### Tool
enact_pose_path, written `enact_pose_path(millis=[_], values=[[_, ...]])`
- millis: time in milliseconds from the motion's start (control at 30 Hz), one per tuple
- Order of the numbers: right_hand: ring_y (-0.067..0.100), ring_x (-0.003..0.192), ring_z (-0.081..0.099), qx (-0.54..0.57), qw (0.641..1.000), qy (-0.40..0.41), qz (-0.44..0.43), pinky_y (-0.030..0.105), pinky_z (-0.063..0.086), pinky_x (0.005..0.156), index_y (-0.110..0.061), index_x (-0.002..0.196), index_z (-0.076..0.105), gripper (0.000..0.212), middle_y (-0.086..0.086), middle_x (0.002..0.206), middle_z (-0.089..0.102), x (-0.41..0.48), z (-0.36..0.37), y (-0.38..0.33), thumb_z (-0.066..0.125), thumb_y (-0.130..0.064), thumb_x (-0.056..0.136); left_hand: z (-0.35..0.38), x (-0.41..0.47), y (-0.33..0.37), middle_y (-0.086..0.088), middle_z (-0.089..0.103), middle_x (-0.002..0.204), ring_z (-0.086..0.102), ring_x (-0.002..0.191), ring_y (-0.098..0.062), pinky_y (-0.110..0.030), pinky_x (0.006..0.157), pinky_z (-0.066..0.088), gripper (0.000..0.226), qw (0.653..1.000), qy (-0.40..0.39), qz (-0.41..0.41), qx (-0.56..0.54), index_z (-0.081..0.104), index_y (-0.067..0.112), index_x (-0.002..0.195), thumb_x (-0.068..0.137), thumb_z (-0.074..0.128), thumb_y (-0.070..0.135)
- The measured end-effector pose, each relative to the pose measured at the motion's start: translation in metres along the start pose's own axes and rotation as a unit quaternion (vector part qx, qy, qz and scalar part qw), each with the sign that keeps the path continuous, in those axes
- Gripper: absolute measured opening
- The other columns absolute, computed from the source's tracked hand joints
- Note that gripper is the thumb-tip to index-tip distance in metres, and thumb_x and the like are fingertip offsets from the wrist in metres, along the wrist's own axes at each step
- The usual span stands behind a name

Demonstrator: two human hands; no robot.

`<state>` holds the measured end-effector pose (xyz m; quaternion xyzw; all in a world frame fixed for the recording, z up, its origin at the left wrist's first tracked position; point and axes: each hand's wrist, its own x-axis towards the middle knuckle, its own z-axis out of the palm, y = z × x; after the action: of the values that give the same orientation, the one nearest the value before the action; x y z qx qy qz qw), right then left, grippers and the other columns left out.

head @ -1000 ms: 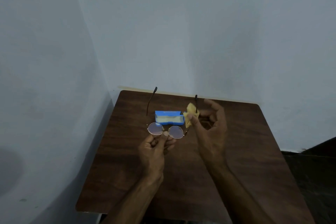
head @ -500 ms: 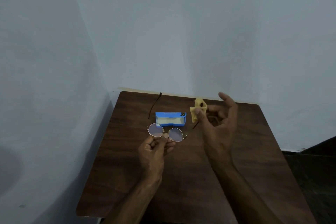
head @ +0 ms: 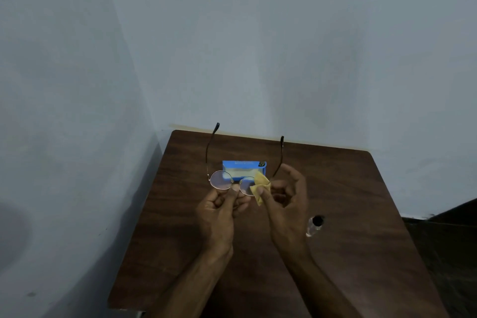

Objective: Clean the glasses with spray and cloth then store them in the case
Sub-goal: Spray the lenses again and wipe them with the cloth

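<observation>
Pinching the glasses (head: 222, 183) by the bridge in the left hand (head: 219, 212), just in front of the blue case (head: 244, 168). Pressing the yellow cloth (head: 260, 190), nipped in the right hand (head: 286, 204), to one lens. Might bend the thin frame if pressed too hard, or tip the spray bottle (head: 314, 226) right of the case.

A dark brown wood grain is being shown by the table (head: 361, 214) across the lower middle of the frame. Bright blue is being displayed by the case (head: 244, 164) at centre, with a pale cream inside. Mustard yellow is being shown by the cloth (head: 260, 183) beside it. Thin coppery rims and dark arm tips are being shown by the glasses (head: 220, 180), and a clear body with a black cap by the spray bottle (head: 313, 226) at right. The wall (head: 258, 46) above is being rendered in plain pale blue-grey.
</observation>
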<state>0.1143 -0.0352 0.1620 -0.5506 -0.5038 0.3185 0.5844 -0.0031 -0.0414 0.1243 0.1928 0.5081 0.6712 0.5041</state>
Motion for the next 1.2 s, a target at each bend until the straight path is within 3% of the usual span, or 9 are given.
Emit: enact_pose_path(millis=[67,200,333,500,800,933,1067,1200], values=[[0.007,0.085,0.071,-0.004,1.0,0.003,0.015,0.039,0.06,0.079,-0.023,0.137,0.054,0.068,-0.011,0.093,0.073,-0.004,-0.001,0.006,0.086,-0.005,0.08,0.001,-0.001,-0.001,-0.016,0.081,0.086,0.081,0.076,-0.022,-0.025,0.065,0.064,0.007,1.0,-0.009,-0.002,-0.005,0.081,0.008,0.096,0.094,0.076,0.013],[0.019,0.086,0.071,0.0,1.0,0.017,0.005,0.051,0.06,0.081,-0.017,0.142,0.053,0.071,0.003,0.089,0.071,0.006,-0.005,-0.006,0.086,-0.003,0.08,-0.001,-0.001,-0.005,-0.015,0.082,0.086,0.081,0.076,-0.022,-0.025,0.065,0.063,0.009,1.0,0.001,-0.012,0.002,0.079,0.006,0.101,0.094,0.076,0.012],[0.022,0.089,0.072,0.01,0.997,0.044,-0.061,0.041,0.06,0.08,-0.02,0.144,0.049,0.073,0.004,0.092,0.072,0.036,-0.015,-0.038,0.087,-0.012,0.082,-0.004,0.0,-0.009,-0.014,0.082,0.082,0.081,0.073,-0.024,-0.024,0.063,0.062,0.008,1.0,0.003,0.0,0.024,0.08,0.009,0.09,0.096,0.074,0.008],[0.02,0.085,0.073,0.0,0.995,0.029,-0.1,0.028,0.06,0.077,-0.021,0.146,0.045,0.075,0.003,0.088,0.073,0.067,-0.02,-0.058,0.087,-0.019,0.084,-0.005,-0.001,-0.012,-0.009,0.082,0.082,0.081,0.076,-0.024,-0.023,0.065,0.063,0.006,0.997,-0.009,0.027,0.069,0.079,0.009,0.096,0.097,0.073,0.008],[0.016,0.084,0.072,-0.012,1.0,-0.002,-0.02,0.039,0.061,0.076,-0.029,0.142,0.05,0.071,-0.003,0.088,0.072,0.02,-0.01,-0.01,0.087,-0.016,0.082,0.0,0.004,-0.003,-0.014,0.082,0.084,0.081,0.077,-0.023,-0.025,0.065,0.063,0.012,1.0,-0.006,0.005,0.009,0.078,0.003,0.103,0.095,0.076,0.012],[0.015,0.083,0.072,-0.028,0.999,-0.004,0.018,0.05,0.06,0.081,-0.022,0.139,0.054,0.068,-0.002,0.086,0.072,0.004,-0.006,0.012,0.087,-0.009,0.081,0.003,0.004,-0.004,-0.015,0.081,0.084,0.08,0.075,-0.021,-0.026,0.065,0.064,0.008,1.0,-0.025,0.0,0.0,0.078,0.004,0.099,0.095,0.075,0.011],[0.015,0.086,0.072,-0.029,0.999,-0.01,0.019,0.049,0.061,0.082,-0.019,0.141,0.053,0.069,-0.002,0.087,0.071,0.007,-0.01,0.01,0.087,-0.01,0.081,0.0,0.004,-0.009,-0.014,0.082,0.086,0.081,0.078,-0.024,-0.026,0.066,0.065,0.01,0.999,-0.026,0.004,0.028,0.078,0.004,0.1,0.095,0.075,0.013],[0.015,0.091,0.072,-0.013,1.0,0.018,-0.005,0.036,0.061,0.083,-0.024,0.144,0.052,0.073,-0.003,0.094,0.072,0.026,-0.023,-0.005,0.088,-0.014,0.081,-0.006,0.007,-0.015,-0.01,0.082,0.084,0.082,0.078,-0.024,-0.027,0.067,0.065,0.008,0.997,-0.022,0.02,0.073,0.078,0.005,0.098,0.098,0.073,0.011]])
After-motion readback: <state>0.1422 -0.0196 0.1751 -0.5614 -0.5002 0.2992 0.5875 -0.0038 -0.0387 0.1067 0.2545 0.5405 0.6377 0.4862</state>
